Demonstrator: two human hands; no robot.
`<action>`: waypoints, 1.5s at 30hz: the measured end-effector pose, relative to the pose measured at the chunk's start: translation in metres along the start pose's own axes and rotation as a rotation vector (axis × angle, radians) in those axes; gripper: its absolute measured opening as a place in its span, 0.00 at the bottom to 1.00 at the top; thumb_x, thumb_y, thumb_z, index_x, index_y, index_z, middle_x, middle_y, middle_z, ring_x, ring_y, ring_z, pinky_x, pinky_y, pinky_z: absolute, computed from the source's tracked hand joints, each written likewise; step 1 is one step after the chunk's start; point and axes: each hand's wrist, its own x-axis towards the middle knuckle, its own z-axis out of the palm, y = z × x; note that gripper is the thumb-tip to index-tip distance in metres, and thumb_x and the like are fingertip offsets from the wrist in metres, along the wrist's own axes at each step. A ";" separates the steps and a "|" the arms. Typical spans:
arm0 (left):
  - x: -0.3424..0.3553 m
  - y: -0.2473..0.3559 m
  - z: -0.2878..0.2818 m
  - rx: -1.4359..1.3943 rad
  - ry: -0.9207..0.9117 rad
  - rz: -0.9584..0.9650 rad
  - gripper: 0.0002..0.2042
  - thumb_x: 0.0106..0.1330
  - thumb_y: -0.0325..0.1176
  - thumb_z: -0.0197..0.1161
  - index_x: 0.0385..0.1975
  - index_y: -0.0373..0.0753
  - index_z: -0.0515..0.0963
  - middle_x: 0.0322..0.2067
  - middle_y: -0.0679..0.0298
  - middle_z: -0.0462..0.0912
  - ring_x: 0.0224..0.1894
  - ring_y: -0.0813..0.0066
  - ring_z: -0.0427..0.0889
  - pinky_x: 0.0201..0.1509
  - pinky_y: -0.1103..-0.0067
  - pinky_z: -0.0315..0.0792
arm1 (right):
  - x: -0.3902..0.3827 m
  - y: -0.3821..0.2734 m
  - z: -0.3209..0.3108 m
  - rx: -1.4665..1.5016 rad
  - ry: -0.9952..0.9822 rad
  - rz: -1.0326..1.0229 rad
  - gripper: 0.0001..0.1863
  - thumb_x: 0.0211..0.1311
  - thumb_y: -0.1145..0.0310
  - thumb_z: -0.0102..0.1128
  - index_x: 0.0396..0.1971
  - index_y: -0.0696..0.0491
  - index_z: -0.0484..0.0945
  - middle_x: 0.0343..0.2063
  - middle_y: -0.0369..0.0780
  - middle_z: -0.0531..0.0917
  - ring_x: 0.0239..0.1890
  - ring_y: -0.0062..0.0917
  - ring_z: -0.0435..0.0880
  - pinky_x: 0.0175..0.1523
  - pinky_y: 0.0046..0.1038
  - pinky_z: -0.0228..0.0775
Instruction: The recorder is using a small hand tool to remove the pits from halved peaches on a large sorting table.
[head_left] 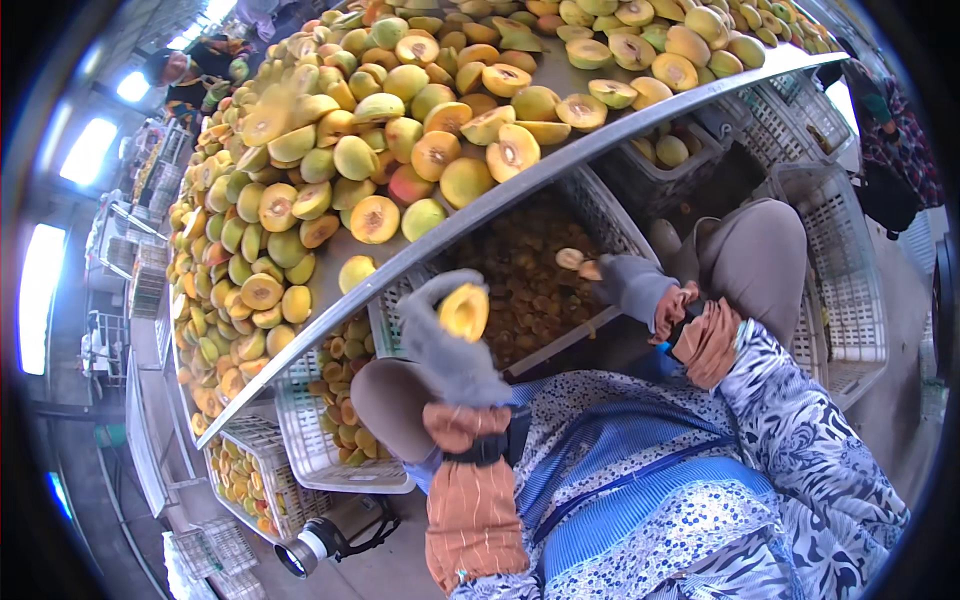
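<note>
My left hand (445, 335), in a grey glove, is closed around an apricot half (465, 312); its yellow cut face with a hollow in the middle is turned up. To the right, my gloved right hand (632, 288) has its fingers pinched together. At their tips is a pale oval thing (570, 258) that looks like a fruit pit. Both hands are over or beside a white crate (612, 212) of brown pits (525, 270), below the table's edge. Past that edge lies a large heap of whole and halved apricots (400, 130), some halves with pits in them.
The table's raised metal rim (520, 190) runs slantwise just beyond my hands. White crates of fruit stand below left (300, 425) and right (680, 160). An empty-looking crate (845, 270) is by my right knee. A black-and-white cylinder (305, 548) lies lower left. Other people (885, 130) are nearby.
</note>
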 end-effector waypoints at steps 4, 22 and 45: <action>0.034 0.060 -0.071 0.909 0.464 0.669 0.15 0.60 0.38 0.52 0.34 0.31 0.76 0.38 0.56 0.76 0.42 0.66 0.73 0.48 0.77 0.66 | -0.014 -0.012 -0.002 -0.010 0.030 0.000 0.17 0.55 0.57 0.49 0.32 0.59 0.73 0.24 0.49 0.79 0.32 0.43 0.78 0.38 0.38 0.68; 0.150 0.084 -0.048 0.104 -0.160 0.269 0.17 0.55 0.40 0.53 0.38 0.31 0.71 0.33 0.52 0.77 0.34 0.59 0.79 0.35 0.75 0.74 | -0.021 -0.022 -0.008 0.269 0.102 -0.167 0.18 0.56 0.56 0.53 0.32 0.58 0.69 0.23 0.50 0.77 0.28 0.43 0.77 0.34 0.37 0.67; 0.059 -0.036 0.039 0.003 -0.213 0.003 0.26 0.68 0.49 0.31 0.33 0.32 0.72 0.26 0.55 0.77 0.28 0.70 0.77 0.35 0.79 0.73 | -0.044 -0.071 -0.028 0.609 -0.021 -0.344 0.16 0.59 0.59 0.51 0.36 0.59 0.69 0.24 0.48 0.77 0.28 0.36 0.77 0.34 0.30 0.66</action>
